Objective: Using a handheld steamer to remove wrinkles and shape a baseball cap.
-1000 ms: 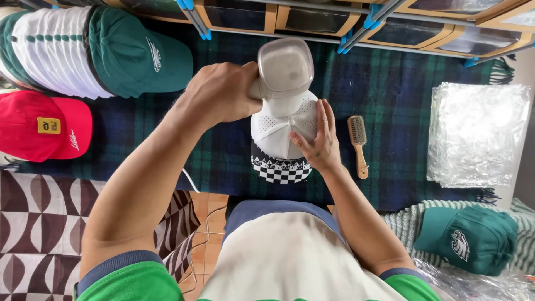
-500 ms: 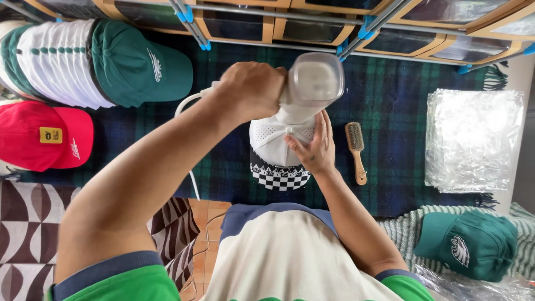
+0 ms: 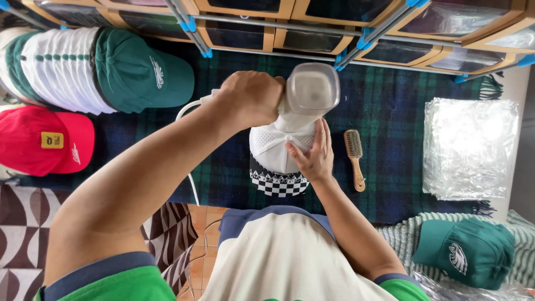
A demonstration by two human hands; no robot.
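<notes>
My left hand [image 3: 252, 99] grips a white hand-held steamer [image 3: 308, 92] with a clear water tank on top, held above a cap. A white cord [image 3: 186, 108] runs from it to the left. My right hand [image 3: 313, 157] rests on the crown of a white mesh cap [image 3: 270, 146] with a black-and-white checkered brim [image 3: 277, 182]. The cap lies on a dark green plaid blanket [image 3: 390, 128].
A wooden brush [image 3: 354, 156] lies just right of the cap. A stack of clear plastic bags [image 3: 471, 147] sits at right, a green cap [image 3: 468, 251] on a striped pile lower right. Stacked green-and-white caps [image 3: 100, 69] and red caps [image 3: 44, 142] sit at left. Storage boxes [image 3: 356, 22] line the far edge.
My left hand has carried the steamer to the right and a little farther away. My right hand stays on the white cap.
</notes>
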